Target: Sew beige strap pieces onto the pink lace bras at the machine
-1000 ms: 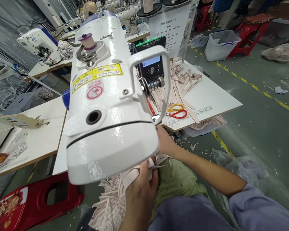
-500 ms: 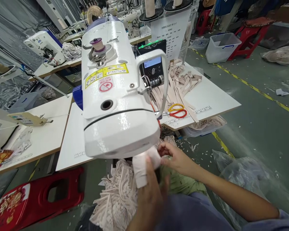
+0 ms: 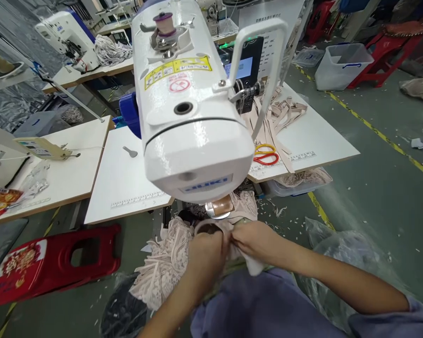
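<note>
My left hand point(image 3: 206, 256) and my right hand point(image 3: 255, 240) are close together over my lap, both closed on a pale pink fabric piece point(image 3: 253, 264). Part of the fabric curves in a loop above my left hand, and a pale end hangs below my right. Just beyond my hands is the sewing machine's lower arm with a shiny metal plate point(image 3: 221, 206), lace fabric point(image 3: 246, 206) lying beside it. Over it hangs the white head of the sewing machine point(image 3: 199, 155). A heap of pale pink lace pieces point(image 3: 167, 263) hangs to the left of my hands. My fingertips are partly hidden.
Scissors with red and yellow handles point(image 3: 266, 155) lie on the white table point(image 3: 324, 141) by beige strips point(image 3: 268, 126). A red stool point(image 3: 61, 263) stands on the left floor. Clear plastic bags point(image 3: 341, 258) lie on the right. A second sewing machine point(image 3: 65, 47) stands behind.
My left hand has moved from holding up the pale fabric to gripping it lower, beside my right hand. The fabric has come away from under the machine head. The view has shifted.
</note>
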Demonstrator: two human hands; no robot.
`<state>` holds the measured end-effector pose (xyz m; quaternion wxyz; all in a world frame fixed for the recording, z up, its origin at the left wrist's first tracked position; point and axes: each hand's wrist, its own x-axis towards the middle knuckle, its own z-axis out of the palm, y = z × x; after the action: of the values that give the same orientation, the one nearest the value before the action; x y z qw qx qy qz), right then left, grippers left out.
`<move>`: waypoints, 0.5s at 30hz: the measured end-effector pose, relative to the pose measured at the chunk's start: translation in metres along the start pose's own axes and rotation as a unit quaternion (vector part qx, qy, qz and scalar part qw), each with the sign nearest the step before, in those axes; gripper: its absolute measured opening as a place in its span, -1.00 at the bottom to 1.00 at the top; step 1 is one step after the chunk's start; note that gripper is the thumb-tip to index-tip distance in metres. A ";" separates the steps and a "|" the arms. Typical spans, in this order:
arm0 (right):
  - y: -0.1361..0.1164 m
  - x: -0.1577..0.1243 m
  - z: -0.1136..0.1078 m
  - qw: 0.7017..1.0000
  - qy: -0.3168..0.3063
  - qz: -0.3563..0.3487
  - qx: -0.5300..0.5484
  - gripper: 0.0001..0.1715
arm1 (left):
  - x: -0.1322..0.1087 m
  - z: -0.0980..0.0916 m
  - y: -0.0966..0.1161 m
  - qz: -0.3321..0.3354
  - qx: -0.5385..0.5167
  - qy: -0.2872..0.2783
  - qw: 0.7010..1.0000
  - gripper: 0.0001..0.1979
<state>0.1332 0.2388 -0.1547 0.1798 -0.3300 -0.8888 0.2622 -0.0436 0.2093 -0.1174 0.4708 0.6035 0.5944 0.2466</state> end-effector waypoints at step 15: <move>-0.003 0.004 0.003 0.966 0.255 0.044 0.008 -0.81 | 0.008 -0.009 -0.017 -0.061 -0.292 -0.047 0.953 -0.55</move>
<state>0.1273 0.2383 -0.1547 0.3912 -0.4235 -0.7961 0.1841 -0.0584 0.2171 -0.1298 0.6680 0.4129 0.5094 0.3520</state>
